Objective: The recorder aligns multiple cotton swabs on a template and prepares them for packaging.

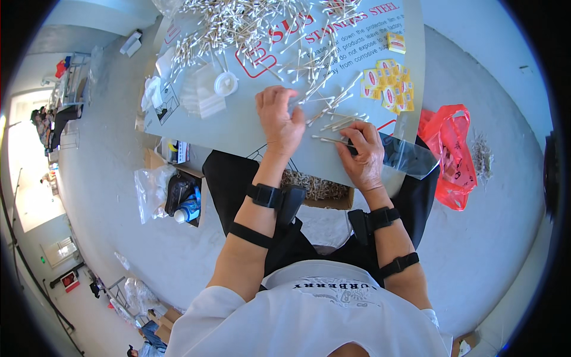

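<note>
The person's left hand (281, 122) hovered half-open with nothing visible in it, and the curled right hand (364, 152) touched loose, white-tipped cotton swabs with slender sticks (341, 123) near the table's front edge — whether it gripped any, I couldn't tell. Clear room lay left of the hands on the pale blue-grey, red-printed tabletop (238, 128); beyond its right edge, a translucent red plastic bag (455, 156) sat above smooth grey flooring (488, 244).

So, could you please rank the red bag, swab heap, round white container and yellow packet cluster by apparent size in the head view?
1. Swab heap
2. Red bag
3. Yellow packet cluster
4. Round white container
</note>
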